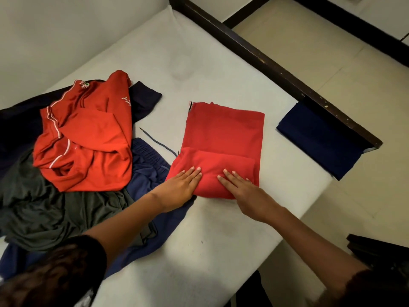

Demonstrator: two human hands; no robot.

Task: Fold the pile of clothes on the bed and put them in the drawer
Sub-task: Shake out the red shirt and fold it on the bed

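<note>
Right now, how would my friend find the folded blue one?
Start at the white mattress and follow its dark frame to the near end. The folded blue cloth lies there alone, flat and neat, apart from the red cloth and the messy pile.

Single head cam, wide lens, looking down over the bed

It's worn up top and tilted forward and down, close in: both forearms run in from the bottom corners, and the left hand and right hand land about mid-frame. The wall fills the top left, the floor the right side, past the dark bed rail.
</note>
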